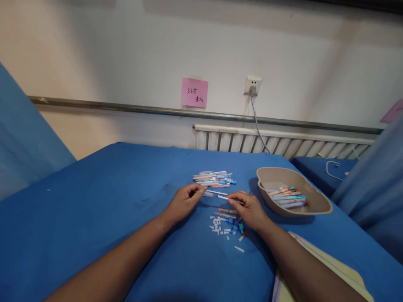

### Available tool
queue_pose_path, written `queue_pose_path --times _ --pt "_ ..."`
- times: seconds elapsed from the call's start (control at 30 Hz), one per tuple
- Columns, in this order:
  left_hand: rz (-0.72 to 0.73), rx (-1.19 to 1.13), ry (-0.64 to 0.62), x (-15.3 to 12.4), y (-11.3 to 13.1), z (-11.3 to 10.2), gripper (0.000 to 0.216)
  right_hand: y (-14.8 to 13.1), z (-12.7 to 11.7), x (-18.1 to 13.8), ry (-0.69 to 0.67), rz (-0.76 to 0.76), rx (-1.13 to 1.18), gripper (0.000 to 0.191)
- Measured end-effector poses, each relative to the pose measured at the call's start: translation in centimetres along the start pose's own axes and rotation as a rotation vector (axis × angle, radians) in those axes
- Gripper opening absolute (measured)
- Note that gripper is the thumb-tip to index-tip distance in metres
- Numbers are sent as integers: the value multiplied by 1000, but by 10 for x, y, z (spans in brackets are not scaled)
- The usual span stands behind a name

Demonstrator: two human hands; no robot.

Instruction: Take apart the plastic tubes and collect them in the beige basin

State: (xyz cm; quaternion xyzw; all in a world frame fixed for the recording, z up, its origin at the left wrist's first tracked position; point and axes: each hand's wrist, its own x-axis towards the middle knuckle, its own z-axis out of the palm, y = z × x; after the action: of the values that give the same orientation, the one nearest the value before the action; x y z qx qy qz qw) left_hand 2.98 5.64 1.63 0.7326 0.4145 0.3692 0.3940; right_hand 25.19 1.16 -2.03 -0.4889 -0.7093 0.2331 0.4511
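My left hand (pixel 187 200) is closed in a pinch on a slim, pale pen barrel (pixel 209 194). My right hand (pixel 250 209) pinches a thin white pen refill (pixel 223 197), which lines up with the barrel; whether its tip is inside cannot be made out. Another thin white stick (pixel 217 192) runs just above them. Beyond the hands lies a pile of pens and pen parts (pixel 212 179). Below the fingers, near my right hand, are a few pen barrels (pixel 227 213), several small white tips (pixel 216 224) and blue pen pieces (pixel 234 228).
To the right stands a beige plastic basin (pixel 317 206) holding several pens (pixel 288 197). A yellow striped cloth (pixel 333 264) lies under my right forearm. The blue sheet (pixel 94 201) reaches a wall with a radiator (pixel 225 140), a rail and a plugged-in cable. Blue curtains hang at both sides.
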Motion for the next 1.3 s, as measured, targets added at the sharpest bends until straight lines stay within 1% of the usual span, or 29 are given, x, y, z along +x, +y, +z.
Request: queue_pose_path --times 0.1,0.23,0.4,0.47,0.57,0.67,0.87,1.0,1.13,1.2,1.3 --pt "-29 -37 -35 -1 0 4 28 0 1 0 -5 5 18 16" --pt "-92 -147 -83 -3 -1 9 27 -1 3 -1 19 30 43 14" --pt "-146 -246 -142 -6 -4 16 26 -3 6 -1 15 34 99 13" --pt "-160 -278 -167 -7 -5 20 25 -5 8 -1 22 80 181 17" --pt "-158 -294 -200 -10 -5 27 23 -12 10 -3 8 152 370 28" --pt "-141 -248 -246 -14 -4 31 22 -19 11 -4 8 165 512 36" --pt "-128 -179 -400 -20 3 31 24 -22 13 -6 56 268 802 45" --pt "-124 -151 -503 -24 11 33 27 -27 14 -6 50 289 889 48" --pt "-83 -185 -595 -29 17 37 25 -33 9 -3 61 339 989 51" --pt "-82 -205 -619 -31 19 38 24 -34 6 -1 58 359 1011 54" --pt "-86 -205 -612 -32 20 40 22 -36 5 1 43 376 991 61"
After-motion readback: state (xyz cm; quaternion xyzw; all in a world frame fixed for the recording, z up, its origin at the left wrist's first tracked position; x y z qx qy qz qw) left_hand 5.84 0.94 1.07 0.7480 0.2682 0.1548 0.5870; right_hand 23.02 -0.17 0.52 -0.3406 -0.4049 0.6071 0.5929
